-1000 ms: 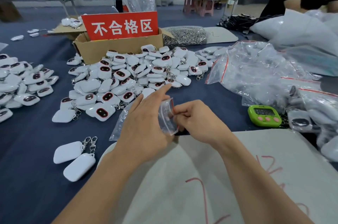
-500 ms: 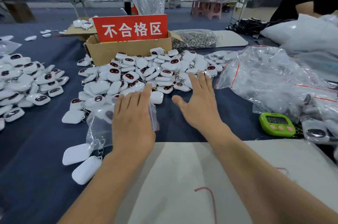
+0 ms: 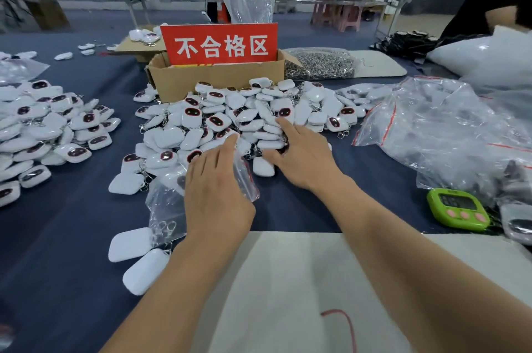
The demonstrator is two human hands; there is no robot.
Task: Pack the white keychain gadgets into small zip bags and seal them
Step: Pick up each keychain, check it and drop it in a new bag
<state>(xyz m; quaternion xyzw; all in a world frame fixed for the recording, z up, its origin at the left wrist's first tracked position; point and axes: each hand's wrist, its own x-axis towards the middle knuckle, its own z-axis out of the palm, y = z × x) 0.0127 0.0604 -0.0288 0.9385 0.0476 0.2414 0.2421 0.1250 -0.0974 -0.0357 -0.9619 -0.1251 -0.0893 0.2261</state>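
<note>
Spreading across the middle of the worktop, which is covered in dark blue cloth, the gadgets form a loose pile: smooth white rounded squares of plastic, many showing a glossy dark oval face, with metal clips on short chains. Against the pile's near edge lies a small zip bag of thin, crinkled clear film; a dark face and a metal clip show through it, though I cannot tell whether they are inside or underneath. The left hand lies flat on this bag, its fingers almost straight and close together, their tips touching the pile. The right hand reaches into the gadgets just beside it, forefinger stretched out and the other fingers bent down among them; whether they have hold of one I cannot tell. Behind the pile stands an open cardboard box with a red sign rising from it, and beside that a clear sack of small metal rings. A second pile lies to the left, a heap of clear bags with red seal strips to the right, and a green timer near it.
</note>
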